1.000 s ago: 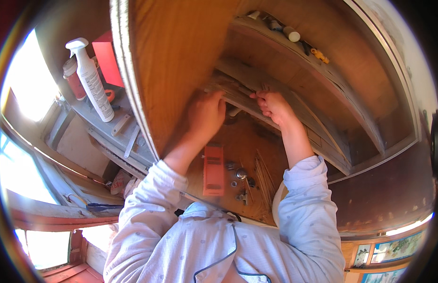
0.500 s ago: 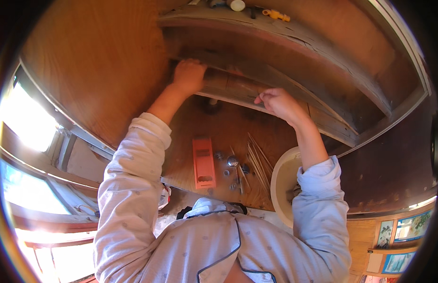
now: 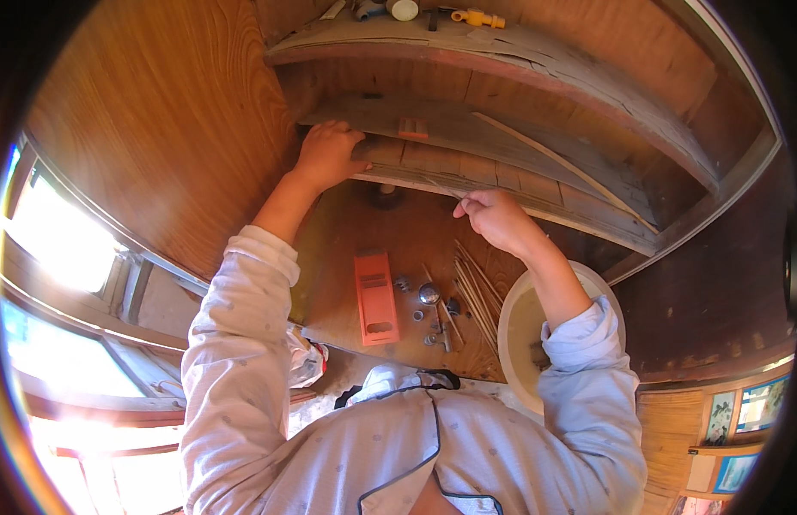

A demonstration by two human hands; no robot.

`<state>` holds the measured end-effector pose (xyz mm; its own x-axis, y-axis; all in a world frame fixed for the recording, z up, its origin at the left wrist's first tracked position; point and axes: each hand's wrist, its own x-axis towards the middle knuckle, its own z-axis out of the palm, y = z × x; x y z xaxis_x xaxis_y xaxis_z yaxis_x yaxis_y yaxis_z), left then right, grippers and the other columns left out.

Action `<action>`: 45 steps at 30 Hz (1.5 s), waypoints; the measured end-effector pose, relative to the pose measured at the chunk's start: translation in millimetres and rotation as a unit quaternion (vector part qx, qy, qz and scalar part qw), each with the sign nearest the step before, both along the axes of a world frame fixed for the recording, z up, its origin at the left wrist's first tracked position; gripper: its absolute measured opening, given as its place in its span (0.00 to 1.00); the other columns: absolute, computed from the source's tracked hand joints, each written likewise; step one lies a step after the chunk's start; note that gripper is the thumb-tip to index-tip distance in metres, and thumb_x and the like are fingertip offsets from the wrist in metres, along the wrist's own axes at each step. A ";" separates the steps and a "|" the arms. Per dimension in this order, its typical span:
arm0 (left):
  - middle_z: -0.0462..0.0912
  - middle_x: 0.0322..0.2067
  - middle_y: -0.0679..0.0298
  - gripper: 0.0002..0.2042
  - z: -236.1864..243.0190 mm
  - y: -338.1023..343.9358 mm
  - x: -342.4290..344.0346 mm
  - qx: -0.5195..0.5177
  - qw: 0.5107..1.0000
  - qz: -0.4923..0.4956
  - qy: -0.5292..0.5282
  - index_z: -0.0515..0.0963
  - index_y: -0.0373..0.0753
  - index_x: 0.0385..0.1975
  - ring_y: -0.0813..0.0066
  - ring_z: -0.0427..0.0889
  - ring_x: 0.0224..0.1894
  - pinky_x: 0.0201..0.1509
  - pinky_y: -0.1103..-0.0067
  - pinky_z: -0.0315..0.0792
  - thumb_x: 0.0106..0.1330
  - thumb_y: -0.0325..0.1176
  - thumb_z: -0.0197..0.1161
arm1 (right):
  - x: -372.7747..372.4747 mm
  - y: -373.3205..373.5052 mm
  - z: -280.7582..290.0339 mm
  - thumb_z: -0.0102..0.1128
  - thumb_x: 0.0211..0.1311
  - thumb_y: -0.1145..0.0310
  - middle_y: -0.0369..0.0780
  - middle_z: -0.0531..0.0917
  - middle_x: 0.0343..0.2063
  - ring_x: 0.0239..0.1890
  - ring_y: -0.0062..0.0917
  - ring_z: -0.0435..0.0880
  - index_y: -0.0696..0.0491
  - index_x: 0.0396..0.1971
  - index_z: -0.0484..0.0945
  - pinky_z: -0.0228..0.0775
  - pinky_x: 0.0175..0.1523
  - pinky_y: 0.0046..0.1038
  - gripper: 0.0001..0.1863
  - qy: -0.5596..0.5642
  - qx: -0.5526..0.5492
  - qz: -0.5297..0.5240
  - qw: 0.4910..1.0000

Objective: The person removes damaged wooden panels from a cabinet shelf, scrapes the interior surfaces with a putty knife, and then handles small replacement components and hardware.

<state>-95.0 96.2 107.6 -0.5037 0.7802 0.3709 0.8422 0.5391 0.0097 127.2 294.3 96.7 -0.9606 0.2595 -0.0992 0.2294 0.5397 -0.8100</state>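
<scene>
My left hand (image 3: 328,156) rests at the left end of a low wooden shelf board (image 3: 536,209), its thumb spread apart from the fingers. Farther right, just in front of that board, my right hand (image 3: 499,221) is closed in a pinch. A thin stick (image 3: 441,185) juts from its fingertips toward the shelf. Behind the board lies a small reddish block-like piece (image 3: 413,129), near my left hand. Below my hands, a flat orange-red plastic grater (image 3: 377,300) lies on the brown wooden surface (image 3: 338,245).
Beside the grater are small metal parts (image 3: 428,294) and several thin sticks (image 3: 477,296). A pale round bucket (image 3: 512,360) stands under my right forearm. A wooden strip (image 3: 570,172) leans across the shelf. The upper shelf (image 3: 544,64) holds a yellow fitting (image 3: 478,18).
The view has shifted, showing more of the shelf interior and the reddish piece. My left hand has uncurled, its thumb now spread. My right hand is slightly lower, still pinching.
</scene>
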 end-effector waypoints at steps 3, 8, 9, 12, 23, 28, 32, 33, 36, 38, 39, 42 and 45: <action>0.76 0.39 0.59 0.20 3.8 1.0 -1.4 -0.017 0.999 -0.027 0.034 0.79 0.42 0.39 0.61 0.71 0.49 0.54 0.69 0.63 0.47 0.43 0.68 | 2.6 0.7 -4.2 0.44 0.62 0.69 0.32 0.69 0.16 0.21 0.18 0.65 0.58 0.31 0.77 0.59 0.29 0.23 0.12 -0.004 -0.002 -0.019 1.000; 0.75 0.36 0.60 0.19 0.1 0.0 -7.6 0.001 0.994 -0.074 0.076 0.79 0.42 0.39 0.61 0.71 0.47 0.52 0.69 0.64 0.46 0.42 0.69 | 5.0 -4.7 -12.4 0.44 0.62 0.69 0.36 0.72 0.19 0.25 0.21 0.68 0.58 0.31 0.78 0.63 0.34 0.25 0.12 0.026 0.027 -0.030 0.999; 0.75 0.36 0.60 0.19 1.7 -0.4 -7.7 0.000 0.994 -0.076 0.079 0.79 0.42 0.39 0.61 0.71 0.47 0.52 0.69 0.64 0.46 0.42 0.69 | 5.4 -6.4 -12.8 0.44 0.62 0.69 0.37 0.74 0.20 0.27 0.22 0.70 0.58 0.31 0.78 0.64 0.36 0.25 0.12 0.020 0.019 -0.035 0.999; 0.74 0.33 0.58 0.20 3.1 3.5 -7.4 0.029 0.988 -0.114 0.102 0.79 0.39 0.37 0.58 0.71 0.43 0.49 0.68 0.65 0.45 0.41 0.69 | 9.4 -5.3 -10.8 0.44 0.61 0.69 0.41 0.78 0.24 0.29 0.25 0.74 0.57 0.31 0.78 0.65 0.39 0.27 0.12 0.018 0.070 -0.047 0.996; 0.71 0.26 0.59 0.09 6.6 7.3 -10.4 0.050 0.968 -0.163 0.183 0.77 0.39 0.25 0.62 0.71 0.36 0.41 0.70 0.64 0.43 0.32 0.64 | 9.8 -11.4 -6.0 0.48 0.52 0.69 0.45 0.81 0.32 0.38 0.39 0.78 0.51 0.32 0.78 0.68 0.44 0.34 0.10 0.002 0.090 -0.091 0.992; 0.70 0.25 0.59 0.08 -0.9 21.1 6.1 0.098 0.939 -0.150 0.294 0.71 0.40 0.21 0.62 0.70 0.34 0.39 0.71 0.63 0.40 0.29 0.61 | 13.0 -13.4 -14.2 0.48 0.50 0.69 0.46 0.80 0.33 0.40 0.40 0.78 0.51 0.31 0.77 0.68 0.45 0.35 0.10 0.020 0.089 -0.084 0.992; 0.69 0.26 0.59 0.08 5.5 23.3 4.4 0.137 0.933 -0.154 0.294 0.72 0.39 0.21 0.62 0.69 0.34 0.39 0.71 0.62 0.40 0.28 0.61 | 21.9 -7.1 -28.5 0.49 0.51 0.68 0.46 0.81 0.34 0.42 0.39 0.78 0.51 0.32 0.78 0.68 0.46 0.35 0.10 0.036 0.132 -0.100 0.986; 0.69 0.26 0.59 0.07 4.4 16.9 6.9 0.154 0.936 -0.144 0.281 0.72 0.39 0.21 0.62 0.69 0.34 0.39 0.70 0.62 0.40 0.28 0.61 | 23.9 -9.1 -31.8 0.48 0.50 0.68 0.46 0.81 0.34 0.41 0.38 0.78 0.51 0.32 0.79 0.69 0.45 0.35 0.11 0.039 0.125 -0.098 0.987; 0.69 0.26 0.59 0.05 9.4 17.2 4.2 0.167 0.941 -0.119 0.269 0.74 0.39 0.20 0.61 0.69 0.34 0.39 0.69 0.62 0.41 0.29 0.61 | 22.3 -7.1 -23.6 0.48 0.48 0.69 0.45 0.81 0.33 0.41 0.37 0.78 0.51 0.31 0.78 0.69 0.45 0.35 0.12 0.036 0.140 -0.095 0.985; 0.71 0.26 0.59 0.03 7.9 12.5 -4.8 0.164 0.934 -0.098 0.303 0.74 0.39 0.20 0.62 0.71 0.36 0.42 0.68 0.64 0.46 0.30 0.57 | 11.0 -6.3 -23.5 0.49 0.47 0.70 0.46 0.81 0.33 0.39 0.40 0.78 0.51 0.32 0.77 0.69 0.44 0.36 0.11 0.046 0.115 -0.081 0.989; 0.71 0.27 0.59 0.03 7.7 12.8 -8.2 0.162 0.936 -0.090 0.301 0.75 0.39 0.20 0.62 0.71 0.36 0.42 0.68 0.64 0.46 0.30 0.57 | 2.1 -1.6 -27.5 0.49 0.49 0.72 0.47 0.81 0.34 0.39 0.40 0.78 0.53 0.33 0.77 0.69 0.44 0.37 0.11 0.043 0.138 -0.092 0.985; 0.72 0.27 0.58 0.03 21.2 6.4 -7.3 0.125 0.953 -0.069 0.268 0.76 0.40 0.20 0.62 0.71 0.37 0.43 0.68 0.64 0.47 0.30 0.57 | -13.0 7.8 -11.8 0.48 0.54 0.70 0.49 0.81 0.31 0.36 0.43 0.79 0.55 0.30 0.77 0.69 0.41 0.38 0.09 0.111 0.139 -0.088 0.980; 0.73 0.28 0.59 0.03 15.9 11.8 -8.0 0.112 0.963 -0.103 0.222 0.77 0.40 0.20 0.62 0.71 0.38 0.44 0.69 0.64 0.47 0.30 0.59 | -20.6 21.5 -6.6 0.47 0.59 0.63 0.50 0.81 0.34 0.39 0.42 0.79 0.55 0.32 0.79 0.68 0.44 0.36 0.13 0.092 0.118 -0.117 0.982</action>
<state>-103.1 108.0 123.5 -0.0998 0.7214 0.6853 0.8785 0.3873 -0.2797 106.5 315.9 90.1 -0.8681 0.4701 0.1597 0.2311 0.6674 -0.7079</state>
